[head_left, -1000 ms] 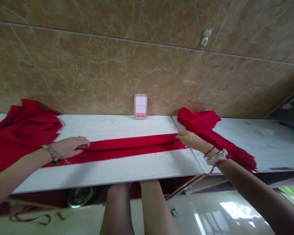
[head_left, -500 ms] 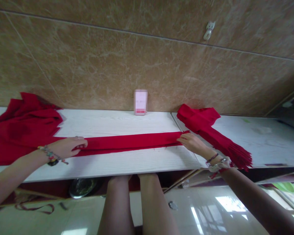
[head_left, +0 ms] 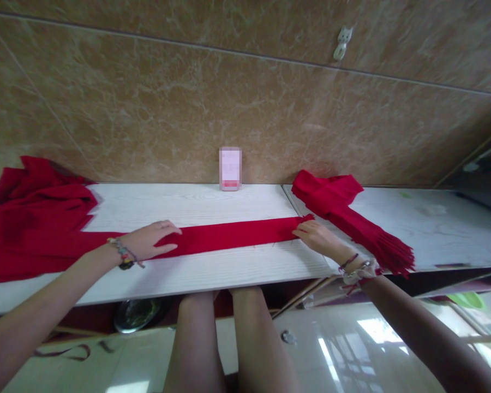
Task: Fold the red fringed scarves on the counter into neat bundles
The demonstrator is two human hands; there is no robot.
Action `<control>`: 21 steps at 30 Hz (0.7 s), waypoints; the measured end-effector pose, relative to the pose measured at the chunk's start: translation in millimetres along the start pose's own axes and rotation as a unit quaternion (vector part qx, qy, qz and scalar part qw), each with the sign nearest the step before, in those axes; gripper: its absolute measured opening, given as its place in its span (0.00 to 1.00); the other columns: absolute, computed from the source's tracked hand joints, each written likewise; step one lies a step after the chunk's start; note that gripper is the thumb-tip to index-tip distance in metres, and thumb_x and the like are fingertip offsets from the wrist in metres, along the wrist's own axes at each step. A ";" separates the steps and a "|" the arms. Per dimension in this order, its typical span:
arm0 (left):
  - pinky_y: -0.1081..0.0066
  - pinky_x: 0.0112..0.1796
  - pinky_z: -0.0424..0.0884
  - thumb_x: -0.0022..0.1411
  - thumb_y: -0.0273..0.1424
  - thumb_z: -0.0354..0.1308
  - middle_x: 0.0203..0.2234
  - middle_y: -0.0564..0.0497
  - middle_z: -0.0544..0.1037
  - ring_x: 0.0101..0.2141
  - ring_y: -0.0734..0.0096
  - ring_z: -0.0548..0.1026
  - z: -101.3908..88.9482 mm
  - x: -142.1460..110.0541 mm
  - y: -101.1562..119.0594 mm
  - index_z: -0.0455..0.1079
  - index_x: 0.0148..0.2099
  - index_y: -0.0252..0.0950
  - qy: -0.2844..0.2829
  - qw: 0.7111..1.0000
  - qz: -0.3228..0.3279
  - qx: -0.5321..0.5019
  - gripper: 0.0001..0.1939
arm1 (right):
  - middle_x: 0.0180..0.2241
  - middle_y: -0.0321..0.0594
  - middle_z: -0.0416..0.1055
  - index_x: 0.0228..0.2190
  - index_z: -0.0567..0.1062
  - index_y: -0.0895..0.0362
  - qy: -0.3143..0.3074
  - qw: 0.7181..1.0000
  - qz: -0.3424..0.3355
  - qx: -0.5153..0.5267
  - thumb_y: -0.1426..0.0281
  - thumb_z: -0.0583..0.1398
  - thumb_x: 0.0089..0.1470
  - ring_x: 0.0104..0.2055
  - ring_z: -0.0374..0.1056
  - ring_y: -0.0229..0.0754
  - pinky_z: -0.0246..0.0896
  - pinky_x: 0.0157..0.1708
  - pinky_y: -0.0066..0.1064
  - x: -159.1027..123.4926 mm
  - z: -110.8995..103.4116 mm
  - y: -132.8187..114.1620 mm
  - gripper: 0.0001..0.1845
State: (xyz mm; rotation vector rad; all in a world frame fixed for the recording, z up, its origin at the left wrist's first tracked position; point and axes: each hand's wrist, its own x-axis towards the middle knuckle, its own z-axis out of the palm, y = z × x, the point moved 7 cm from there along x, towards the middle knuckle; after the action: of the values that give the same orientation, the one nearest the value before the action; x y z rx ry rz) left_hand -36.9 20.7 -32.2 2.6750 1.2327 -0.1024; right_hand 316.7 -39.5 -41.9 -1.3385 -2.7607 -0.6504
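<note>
Scarf, red, is bunched at the tabletop's left end, and from there it's laid out rightward, long axis almost parallel to the front edge. Over the strip, the left hand is held with fingers spread, nothing gripped! And nearest the fringed tip, the right hand's fingers are bunched on cloth; whether it's pinched can't be told.

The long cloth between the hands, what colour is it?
The cloth is plain red, seen best in the head view.
</note>
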 end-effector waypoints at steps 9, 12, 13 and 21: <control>0.29 0.41 0.42 0.50 0.53 0.46 0.61 0.47 0.35 0.57 0.36 0.34 45.7 59.8 59.0 0.42 0.61 0.52 -0.078 0.992 -0.094 0.010 0.37 | 0.28 0.42 0.68 0.28 0.72 0.60 0.051 0.997 -0.006 -0.052 0.78 0.48 0.55 0.29 0.60 0.40 0.53 0.34 0.32 -12.4 -2.6 -5.0 0.14; 0.30 0.42 0.41 0.54 0.51 0.43 0.61 0.50 0.33 0.57 0.39 0.33 45.4 57.7 59.5 0.41 0.61 0.53 -0.068 0.991 -0.114 0.019 0.33 | 0.26 0.41 0.67 0.25 0.71 0.59 0.062 0.996 -0.012 -0.055 0.77 0.48 0.56 0.28 0.59 0.40 0.51 0.32 0.32 -12.0 -1.0 -4.5 0.14; 0.30 0.43 0.41 0.55 0.50 0.42 0.61 0.51 0.33 0.57 0.40 0.33 44.5 56.5 58.8 0.41 0.60 0.53 -0.066 0.990 -0.120 0.022 0.32 | 0.26 0.41 0.67 0.25 0.71 0.59 0.066 0.996 -0.016 -0.056 0.77 0.49 0.56 0.28 0.58 0.40 0.51 0.32 0.32 -11.4 -0.8 -4.9 0.14; 0.38 0.49 0.38 0.61 0.44 0.40 0.61 0.52 0.35 0.59 0.49 0.35 28.9 70.1 88.9 0.46 0.61 0.47 -0.006 0.996 -0.054 0.065 0.27 | 0.26 0.41 0.67 0.25 0.71 0.59 0.139 0.988 -0.001 -0.070 0.76 0.48 0.57 0.28 0.58 0.38 0.51 0.31 0.31 -8.2 -20.4 1.0 0.14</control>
State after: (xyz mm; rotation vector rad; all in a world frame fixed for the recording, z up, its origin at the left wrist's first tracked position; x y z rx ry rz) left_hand 76.8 10.6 -57.5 2.7099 1.4132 -0.2213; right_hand 319.2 -52.6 -24.4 -1.1617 -2.5351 -0.9668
